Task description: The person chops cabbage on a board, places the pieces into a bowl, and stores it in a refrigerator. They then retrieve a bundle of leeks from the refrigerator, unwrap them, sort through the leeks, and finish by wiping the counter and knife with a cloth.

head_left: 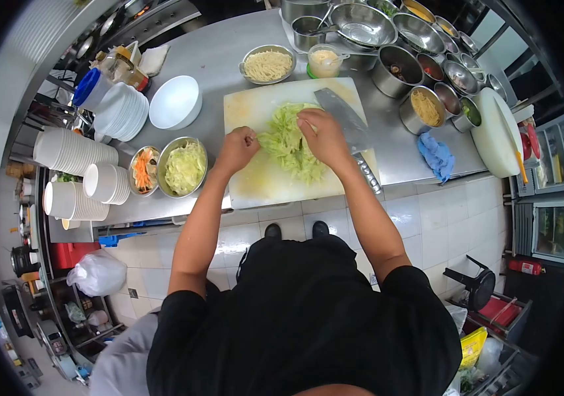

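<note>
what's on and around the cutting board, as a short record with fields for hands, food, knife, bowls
left hand: curled at the greens' left edge, contact unclear
right hand: at their right side
food: cut leafy greens on the cutting board
knife: lying along the board's right side
bowls: white bowl, left of board

Pale green leaves (292, 152) cover the middle of a cutting board (252, 181), as the right hand (325, 135) blocks part of the pile and the curled left hand (234, 150) conceals its own palm. A black shirt (302, 317) hides most of the person's legs, while the frame's bottom edge crops the body and its top edge cuts off a metal pot (304, 10). The contents of a deep steel pot (387, 84) sit too dark to identify, and lettering on a yellow package (472, 346) is too small to read.
</note>
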A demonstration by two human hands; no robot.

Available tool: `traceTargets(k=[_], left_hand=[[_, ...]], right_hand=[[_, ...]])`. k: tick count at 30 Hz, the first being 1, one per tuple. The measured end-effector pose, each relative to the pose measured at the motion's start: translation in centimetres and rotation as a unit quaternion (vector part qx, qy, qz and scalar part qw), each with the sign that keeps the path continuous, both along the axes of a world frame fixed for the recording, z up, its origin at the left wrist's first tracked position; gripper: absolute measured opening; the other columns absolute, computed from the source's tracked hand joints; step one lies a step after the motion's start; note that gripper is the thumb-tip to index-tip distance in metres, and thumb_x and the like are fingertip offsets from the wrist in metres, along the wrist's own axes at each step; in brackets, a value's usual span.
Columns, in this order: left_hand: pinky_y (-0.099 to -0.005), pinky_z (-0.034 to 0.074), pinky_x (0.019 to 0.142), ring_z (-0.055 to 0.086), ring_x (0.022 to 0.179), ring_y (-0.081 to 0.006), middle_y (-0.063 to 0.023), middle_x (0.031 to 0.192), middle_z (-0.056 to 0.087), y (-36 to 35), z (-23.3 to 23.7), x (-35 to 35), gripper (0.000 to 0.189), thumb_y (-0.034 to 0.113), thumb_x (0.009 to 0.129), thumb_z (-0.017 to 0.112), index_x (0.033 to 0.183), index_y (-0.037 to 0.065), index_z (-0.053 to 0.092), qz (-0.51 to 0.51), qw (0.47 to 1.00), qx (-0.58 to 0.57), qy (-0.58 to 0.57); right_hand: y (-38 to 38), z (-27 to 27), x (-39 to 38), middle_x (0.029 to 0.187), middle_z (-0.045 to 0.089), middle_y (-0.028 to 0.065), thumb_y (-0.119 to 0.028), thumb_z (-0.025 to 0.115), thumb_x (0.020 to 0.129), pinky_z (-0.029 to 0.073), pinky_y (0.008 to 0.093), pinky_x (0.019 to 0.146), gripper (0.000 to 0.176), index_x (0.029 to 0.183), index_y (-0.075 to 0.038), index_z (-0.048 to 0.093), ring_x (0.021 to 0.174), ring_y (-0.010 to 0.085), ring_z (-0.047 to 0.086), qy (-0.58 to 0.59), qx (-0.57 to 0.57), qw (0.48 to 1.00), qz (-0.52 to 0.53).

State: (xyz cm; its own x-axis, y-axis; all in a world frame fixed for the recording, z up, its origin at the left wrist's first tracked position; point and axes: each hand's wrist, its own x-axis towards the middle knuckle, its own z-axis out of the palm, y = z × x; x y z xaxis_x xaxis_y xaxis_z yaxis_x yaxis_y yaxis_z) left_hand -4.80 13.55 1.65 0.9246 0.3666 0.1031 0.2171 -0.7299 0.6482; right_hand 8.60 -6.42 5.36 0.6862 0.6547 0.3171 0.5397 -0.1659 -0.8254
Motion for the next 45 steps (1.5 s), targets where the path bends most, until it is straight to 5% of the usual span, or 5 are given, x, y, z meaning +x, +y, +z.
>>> traceTargets(k=[14, 26, 32, 35, 45], left_hand=[[-0.0216, 0.037, 0.051, 0.042, 0.058, -0.0029, 0.0019, 0.064, 0.051, -2.5, 1.4, 1.8, 0.01, 0.009, 0.082, 0.063, 0.083, 0.0, 0.059, 0.009, 0.995, -0.065, -0.072], [-0.0175, 0.038, 0.056, 0.046, 0.063, -0.0011, 0.0067, 0.07, 0.057, -3.3, 7.8, -0.2, 0.015, 0.014, 0.085, 0.069, 0.092, 0.001, 0.068, 0.102, 0.962, -0.241, -0.081], [-0.0278, 0.05, 0.069, 0.062, 0.076, -0.0164, -0.0091, 0.086, 0.067, -7.9, 9.6, 3.1, 0.015, 0.01, 0.083, 0.068, 0.095, 0.0, 0.068, -0.001, 0.979, -0.075, -0.19], [-0.0353, 0.046, 0.09, 0.062, 0.095, -0.0285, -0.013, 0.098, 0.068, -12.4, 9.1, 5.6, 0.021, 0.005, 0.084, 0.063, 0.104, 0.0, 0.068, -0.105, 0.949, 0.125, -0.268], [-0.0525, 0.021, 0.11, 0.02, 0.139, -0.0432, -0.0216, 0.148, 0.03, -30.3, 9.2, 8.3, 0.045, -0.003, 0.083, 0.051, 0.128, 0.002, 0.052, -0.557, 0.819, 0.105, -0.093]], right_hand=[[2.9, -2.6, -1.5, 0.099, 0.061, 0.02, -0.013, 0.06, 0.083, 0.043, 0.0483, 0.081, 0.017, 0.096, -0.002, 0.062, 0.098, 0.039, 0.056, -0.054, -0.237, 0.956, 0.164], [-0.6, -1.9, 0.8, 0.119, 0.06, 0.0145, -0.012, 0.06, 0.084, 0.042, 0.0391, 0.094, 0.028, 0.111, -0.008, 0.065, 0.111, 0.0298, 0.054, -0.113, -0.057, 0.989, 0.078], [-0.1, -3.5, 1.4, 0.09, 0.064, 0.0044, -0.03, 0.041, 0.1, 0.049, 0.0283, 0.069, 0.032, 0.109, -0.005, 0.06, 0.082, 0.0135, 0.061, 0.126, 0.036, 0.989, 0.066], [-2.4, 1.5, -2.3, 0.089, 0.059, 0.0019, -0.031, 0.042, 0.1, 0.05, 0.0301, 0.069, 0.028, 0.102, -0.008, 0.057, 0.079, 0.0122, 0.056, 0.54, 0.344, 0.762, 0.09], [-23.0, -0.6, -2.3, 0.089, 0.054, 0.0014, -0.022, 0.048, 0.099, 0.044, 0.0225, 0.07, 0.019, 0.093, -0.005, 0.054, 0.078, 0.0068, 0.048, 0.353, 0.464, 0.727, -0.363]])
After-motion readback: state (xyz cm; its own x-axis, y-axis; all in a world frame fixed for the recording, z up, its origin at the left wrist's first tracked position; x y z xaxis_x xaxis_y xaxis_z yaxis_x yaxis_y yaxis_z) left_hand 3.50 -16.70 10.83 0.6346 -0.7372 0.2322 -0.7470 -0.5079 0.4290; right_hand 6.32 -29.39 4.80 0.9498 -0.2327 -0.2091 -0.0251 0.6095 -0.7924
